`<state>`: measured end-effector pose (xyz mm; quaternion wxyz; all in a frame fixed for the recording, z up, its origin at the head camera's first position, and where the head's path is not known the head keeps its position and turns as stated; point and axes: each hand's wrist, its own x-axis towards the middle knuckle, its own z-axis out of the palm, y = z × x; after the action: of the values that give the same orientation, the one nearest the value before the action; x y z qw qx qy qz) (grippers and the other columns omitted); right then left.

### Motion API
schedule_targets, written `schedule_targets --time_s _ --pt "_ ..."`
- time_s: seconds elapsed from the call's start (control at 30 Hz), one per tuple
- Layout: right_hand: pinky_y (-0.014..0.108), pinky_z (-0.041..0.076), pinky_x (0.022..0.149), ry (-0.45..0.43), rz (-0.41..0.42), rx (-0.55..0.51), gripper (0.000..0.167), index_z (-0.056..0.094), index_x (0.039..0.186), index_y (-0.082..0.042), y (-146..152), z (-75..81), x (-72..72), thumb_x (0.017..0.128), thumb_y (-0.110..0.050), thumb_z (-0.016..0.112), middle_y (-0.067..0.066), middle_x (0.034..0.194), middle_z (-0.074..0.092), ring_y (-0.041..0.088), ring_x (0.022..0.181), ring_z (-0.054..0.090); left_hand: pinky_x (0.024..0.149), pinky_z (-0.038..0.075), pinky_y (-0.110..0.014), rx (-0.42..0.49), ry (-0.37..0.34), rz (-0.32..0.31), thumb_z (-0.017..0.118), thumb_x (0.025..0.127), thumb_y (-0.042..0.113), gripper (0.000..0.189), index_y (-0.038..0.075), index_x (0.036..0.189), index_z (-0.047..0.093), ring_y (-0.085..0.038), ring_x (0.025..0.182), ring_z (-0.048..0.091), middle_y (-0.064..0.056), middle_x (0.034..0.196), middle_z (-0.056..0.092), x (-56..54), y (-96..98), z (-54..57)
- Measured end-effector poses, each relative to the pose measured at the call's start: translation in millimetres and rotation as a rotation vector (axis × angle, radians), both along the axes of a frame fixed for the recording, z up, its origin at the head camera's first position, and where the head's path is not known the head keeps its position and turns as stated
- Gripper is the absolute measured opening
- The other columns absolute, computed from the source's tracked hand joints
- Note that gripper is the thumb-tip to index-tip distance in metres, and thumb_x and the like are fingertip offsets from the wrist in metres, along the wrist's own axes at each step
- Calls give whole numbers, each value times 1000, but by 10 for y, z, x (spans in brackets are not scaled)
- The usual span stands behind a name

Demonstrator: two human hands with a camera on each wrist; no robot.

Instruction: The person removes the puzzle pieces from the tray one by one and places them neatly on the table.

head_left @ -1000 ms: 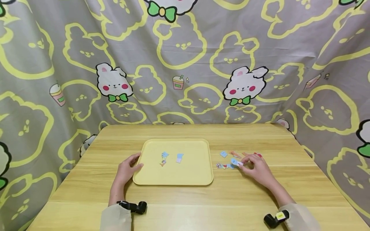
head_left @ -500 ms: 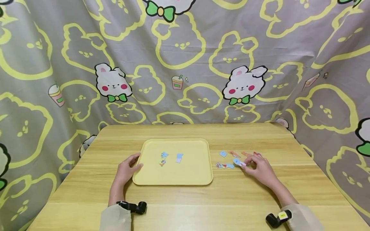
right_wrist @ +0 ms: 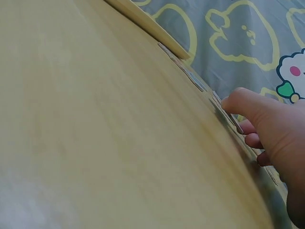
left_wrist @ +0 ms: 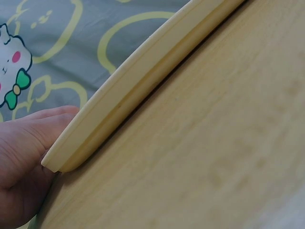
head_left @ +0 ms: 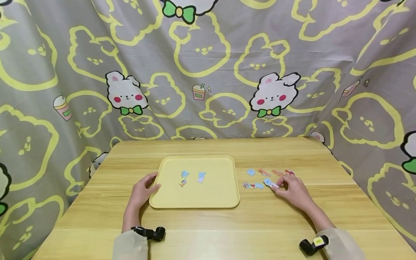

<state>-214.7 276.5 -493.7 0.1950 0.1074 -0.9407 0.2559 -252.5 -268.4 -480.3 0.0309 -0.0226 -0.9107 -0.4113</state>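
From where I stand, the right hand (head_left: 293, 188) is off to the tray's right, its grip closed in a pinch on a small blue-and-pale puzzle piece (head_left: 268, 182). The piece tilts just over the table (head_left: 208, 234); whether its low edge touches the wood, I can't tell.

Just left of it lies a multicoloured strip of pieces (head_left: 252, 185). Behind, in a loose row, sit a blue piece (head_left: 251, 172), two orange ones, and a red piece (head_left: 289, 172) partly hidden by the fingers.

The left hand (head_left: 143, 188) is at the left rim of the yellow tray (head_left: 208, 200), thumb and forefinger apart and touching it; whether that grip clamps the rim or only rests there, I can't tell. The tray lies flat, carrying a blue-topped cluster (head_left: 185, 174) on the left and, well apart from it, a blue-and-lilac piece (head_left: 202, 176).
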Motion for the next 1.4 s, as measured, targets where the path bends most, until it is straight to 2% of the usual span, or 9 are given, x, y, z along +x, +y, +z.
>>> schedule_targets --time_s 0.3,0.5,0.63,0.8,0.9,1.0,1.07,1.13,1.4 --pt "30 32 72 -13 -2 26 22 61 77 -19 12 0 -5 75 -24 82 -7 74 55 6 70 40 112 42 -50 -4 -5 8 68 92 15 54 6 143 50 -39 133 50 -24 142 53 -15 11 17" --pt "45 41 90 -8 4 50 24 60 77 -17 12 9 -1 74 -25 82 -5 74 54 9 69 40 112 42 -49 5 -15 13 67 92 15 54 7 143 50 -39 134 49 -23 144 51 -16 15 20" --pt "52 40 102 3 16 51 24 60 76 -17 16 2 -3 74 -25 83 -5 74 54 9 69 39 112 42 -49 6 -18 11 67 92 14 55 7 143 49 -39 134 49 -23 144 51 -10 14 17" --pt "52 39 105 16 33 39 25 60 77 -17 13 -5 0 74 -24 84 -5 74 55 7 69 39 112 42 -49 5 -11 7 67 92 13 54 6 143 49 -39 134 49 -23 144 51 0 11 13" --pt "46 41 98 26 33 41 24 61 77 -18 11 -11 6 73 -23 84 -7 75 55 6 69 40 112 42 -50 8 -9 6 67 92 13 54 6 143 49 -39 134 50 -23 144 52 4 10 10" --pt "36 43 84 38 29 52 24 61 78 -19 13 -11 9 73 -25 84 -8 75 55 5 69 41 112 42 -49 16 -7 7 67 92 12 54 6 143 49 -38 134 50 -23 144 52 3 14 7" --pt "30 40 72 38 27 56 24 62 78 -19 16 -9 11 73 -26 84 -8 75 54 4 69 40 112 42 -49 22 -8 8 67 92 12 54 5 143 50 -38 134 50 -23 143 52 2 16 4" --pt "26 38 66 38 27 55 24 62 79 -19 17 -1 14 73 -26 84 -8 75 53 4 69 40 112 42 -49 27 -8 11 67 92 11 54 5 142 50 -38 134 50 -23 143 52 1 20 4" --pt "25 37 63 13 19 49 23 63 82 -19 16 20 24 75 -27 84 -7 77 53 4 71 40 112 42 -50 27 -6 12 68 91 12 54 5 142 50 -38 134 50 -23 142 53 3 21 9"
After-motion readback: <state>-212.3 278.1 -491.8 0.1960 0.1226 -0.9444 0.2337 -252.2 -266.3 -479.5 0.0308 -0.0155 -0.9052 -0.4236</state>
